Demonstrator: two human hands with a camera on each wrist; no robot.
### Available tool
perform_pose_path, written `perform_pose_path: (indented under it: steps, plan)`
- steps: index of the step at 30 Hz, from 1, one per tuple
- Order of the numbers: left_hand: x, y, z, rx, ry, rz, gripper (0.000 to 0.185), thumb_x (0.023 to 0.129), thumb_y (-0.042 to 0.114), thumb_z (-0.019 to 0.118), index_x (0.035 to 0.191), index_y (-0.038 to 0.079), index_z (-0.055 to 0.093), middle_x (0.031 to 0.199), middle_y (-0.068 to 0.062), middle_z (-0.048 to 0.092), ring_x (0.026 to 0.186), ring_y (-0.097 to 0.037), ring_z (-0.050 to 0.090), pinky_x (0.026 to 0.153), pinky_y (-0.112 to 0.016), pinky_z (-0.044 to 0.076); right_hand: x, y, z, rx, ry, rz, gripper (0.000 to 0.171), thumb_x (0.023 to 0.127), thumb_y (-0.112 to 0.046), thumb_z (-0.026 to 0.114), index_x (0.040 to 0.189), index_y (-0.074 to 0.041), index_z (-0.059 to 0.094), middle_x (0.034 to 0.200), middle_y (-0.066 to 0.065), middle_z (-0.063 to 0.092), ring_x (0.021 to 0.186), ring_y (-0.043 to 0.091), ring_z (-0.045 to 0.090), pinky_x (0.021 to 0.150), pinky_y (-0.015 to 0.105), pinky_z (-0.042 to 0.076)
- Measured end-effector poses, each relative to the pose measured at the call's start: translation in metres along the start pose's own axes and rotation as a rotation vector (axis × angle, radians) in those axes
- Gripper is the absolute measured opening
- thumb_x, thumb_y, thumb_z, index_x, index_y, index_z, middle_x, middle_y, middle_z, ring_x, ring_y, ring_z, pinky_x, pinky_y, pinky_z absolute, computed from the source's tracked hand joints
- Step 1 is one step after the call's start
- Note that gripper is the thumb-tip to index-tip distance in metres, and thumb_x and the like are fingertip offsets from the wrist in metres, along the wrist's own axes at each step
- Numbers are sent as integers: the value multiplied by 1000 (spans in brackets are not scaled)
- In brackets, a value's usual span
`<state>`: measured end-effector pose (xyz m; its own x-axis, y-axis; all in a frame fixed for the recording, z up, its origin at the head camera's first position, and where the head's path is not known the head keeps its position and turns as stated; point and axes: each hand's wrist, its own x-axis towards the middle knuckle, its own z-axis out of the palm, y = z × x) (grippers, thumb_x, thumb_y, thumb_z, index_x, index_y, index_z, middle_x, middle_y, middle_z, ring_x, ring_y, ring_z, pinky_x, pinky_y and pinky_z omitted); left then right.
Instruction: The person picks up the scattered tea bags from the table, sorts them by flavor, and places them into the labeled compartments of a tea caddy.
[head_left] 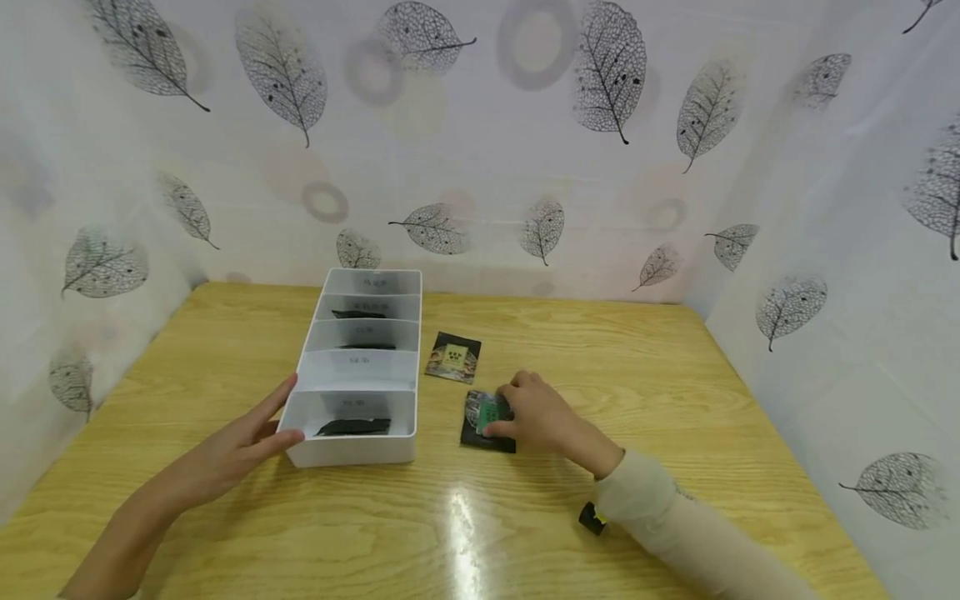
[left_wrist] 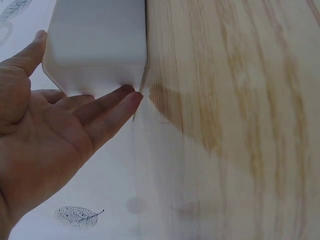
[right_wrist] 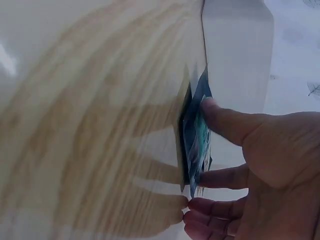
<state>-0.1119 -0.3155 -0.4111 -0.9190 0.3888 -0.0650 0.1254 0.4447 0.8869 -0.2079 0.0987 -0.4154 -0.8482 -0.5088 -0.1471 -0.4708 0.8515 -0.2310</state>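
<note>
A long white divided box [head_left: 351, 452] stands on the table at left of centre in the head view. My left hand [head_left: 234, 450] touches its near left corner, the thumb at the rim and the nearly straight fingers [left_wrist: 107, 117] against the outer wall. To the right of the box, my right hand [head_left: 542, 417] pinches a flat black packet with a green label [head_left: 471, 433] between thumb and fingers. The right wrist view shows this packet [right_wrist: 200, 137] edge-on, close over the tabletop. Beyond it lies another dark packet with a yellow-green label [head_left: 453, 358].
Dark packets [head_left: 354, 427] stand in several of the box's compartments, which carry handwritten labels. A small black item with a yellow patch [head_left: 590, 518] lies partly behind the right sleeve. Leaf-patterned white sheeting [head_left: 480, 167] surrounds the wooden table [head_left: 600, 333].
</note>
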Motion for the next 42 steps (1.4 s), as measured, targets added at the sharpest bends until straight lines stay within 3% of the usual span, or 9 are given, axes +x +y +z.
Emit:
perform_pose_path:
  steps: [5, 9, 14, 18, 23, 26, 30, 38, 42]
  plan:
    - [0, 1, 0, -4, 1, 2, 80, 111, 20, 51, 166, 9, -6, 168, -30, 1, 138, -56, 40, 90, -17, 46, -2, -6, 3, 47, 21, -33, 67, 88, -44, 83, 136, -2, 63, 122, 15, 60, 99, 25, 57, 80, 42, 50]
    - [0, 1, 1, -3, -1, 0, 80, 111, 20, 51, 166, 9, -6, 168, -30, 1, 138, -57, 39, 90, -18, 46, 1, -6, 2, 210, 17, -39, 50, 88, -30, 86, 125, -4, 66, 113, 8, 66, 88, 17, 60, 76, 40, 52]
    - [-1, 1, 1, 5, 1, -4, 80, 111, 21, 51, 166, 10, -6, 168, -30, 1, 138, -57, 39, 91, -20, 47, 3, 5, -1, 448, 26, -82, 25, 93, -13, 80, 115, -4, 71, 98, 2, 70, 79, 11, 63, 73, 34, 54]
    - [-1, 1, 1, 0, 4, 4, 80, 111, 20, 51, 166, 9, -6, 168, -31, 2, 138, -56, 39, 90, -18, 46, 1, 14, -6, 676, -10, -86, 20, 98, -6, 72, 117, 0, 72, 93, 5, 70, 75, 18, 68, 67, 35, 58]
    - [-1, 0, 1, -19, 4, 7, 80, 111, 20, 51, 166, 8, -6, 168, -30, 2, 138, -55, 39, 90, -17, 46, 1, 20, -13, 889, -35, -21, 24, 101, -5, 66, 124, 3, 70, 92, 11, 69, 77, 34, 71, 73, 46, 60]
    - [-1, 0, 1, -21, 5, 3, 80, 111, 20, 52, 166, 9, -5, 168, -30, 3, 138, -55, 39, 89, -18, 47, 2, 22, -16, 953, -33, 7, 26, 101, -4, 66, 125, 4, 70, 92, 11, 71, 76, 35, 70, 77, 51, 59]
    - [-1, 1, 1, -13, 6, -5, 80, 111, 21, 52, 166, 9, -5, 168, -29, 2, 139, -54, 40, 89, -18, 47, 5, 21, -19, 1007, -34, 21, 27, 101, -2, 65, 127, 7, 69, 97, 12, 74, 72, 26, 69, 80, 53, 58]
    - [-2, 2, 0, -11, 7, -2, 80, 111, 21, 52, 166, 8, -5, 168, -28, 1, 138, -55, 40, 90, -19, 47, 16, 6, -33, 1075, 49, -28, 31, 103, -3, 63, 132, 9, 65, 108, 15, 72, 73, 16, 69, 88, 61, 53]
    - [-2, 2, 0, 3, 4, -10, 80, 111, 23, 52, 166, 10, -5, 169, -28, 1, 139, -56, 40, 92, -25, 49, 27, -16, -44, 1067, 165, -76, 29, 102, -3, 64, 129, 8, 67, 105, 16, 72, 74, 22, 70, 81, 48, 59]
